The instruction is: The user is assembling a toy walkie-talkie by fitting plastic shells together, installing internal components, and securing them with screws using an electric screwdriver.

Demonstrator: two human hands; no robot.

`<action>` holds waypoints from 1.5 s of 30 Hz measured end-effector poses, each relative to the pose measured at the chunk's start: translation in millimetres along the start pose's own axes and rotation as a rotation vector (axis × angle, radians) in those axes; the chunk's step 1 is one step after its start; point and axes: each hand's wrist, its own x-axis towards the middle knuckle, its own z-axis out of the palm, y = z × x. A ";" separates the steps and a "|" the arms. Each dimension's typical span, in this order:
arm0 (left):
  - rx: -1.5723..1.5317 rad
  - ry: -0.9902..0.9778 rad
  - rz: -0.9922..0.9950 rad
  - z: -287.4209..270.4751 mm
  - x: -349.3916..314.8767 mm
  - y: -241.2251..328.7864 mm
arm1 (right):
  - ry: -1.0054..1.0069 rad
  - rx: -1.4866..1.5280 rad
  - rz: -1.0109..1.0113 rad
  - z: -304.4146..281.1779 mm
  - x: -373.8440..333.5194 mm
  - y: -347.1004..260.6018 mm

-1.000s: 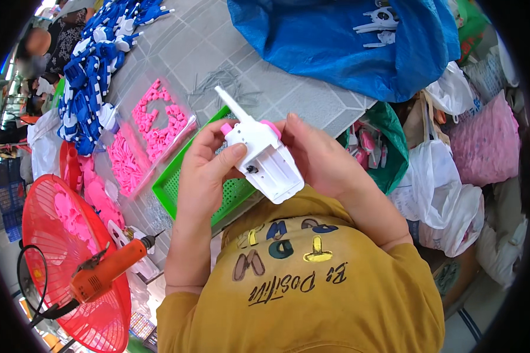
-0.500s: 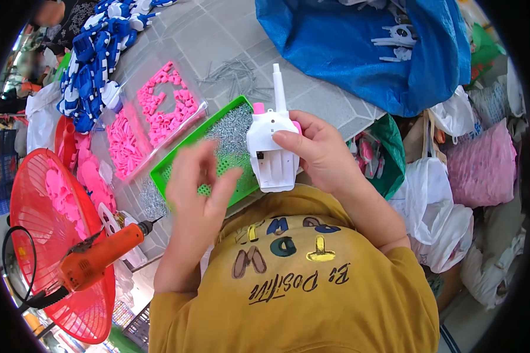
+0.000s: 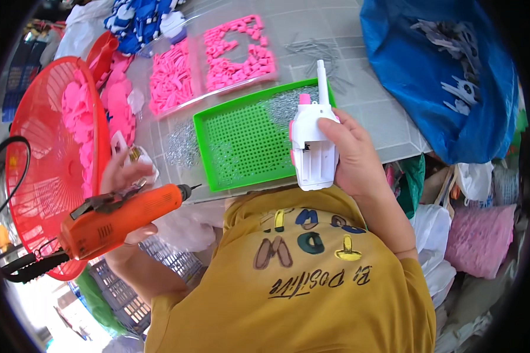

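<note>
My right hand grips a white toy walkie-talkie with a long antenna, a pink knob on top and pink side parts. Its back faces up, with an uncovered battery compartment. At the left, my left hand reaches around an orange electric screwdriver. The fingers are spread above the tool and another digit shows below it; the tool hides the palm. The screwdriver's bit points right, toward a green perforated tray with small screws heaped in its far right corner.
Clear boxes of pink plastic parts stand behind the tray. Loose screws and metal rods lie on the grey table. A red basket holds pink shells. A blue bag with white parts sits at far right.
My left hand has moved from over the tray to the orange screwdriver on the left. My right hand still holds the walkie-talkie. The whole view has shifted left.
</note>
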 end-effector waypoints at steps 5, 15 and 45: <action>-0.237 -0.230 0.260 16.6 21.9 -19.6 | 0.023 -0.052 0.060 -2.1 3.7 2.5; -0.771 -0.455 0.347 118.9 71.2 -33.4 | 0.113 -0.104 -0.007 -10.3 -29.9 -7.6; -0.513 -0.513 0.392 146.9 40.6 -36.6 | 0.157 -0.221 0.042 -20.3 -51.7 5.3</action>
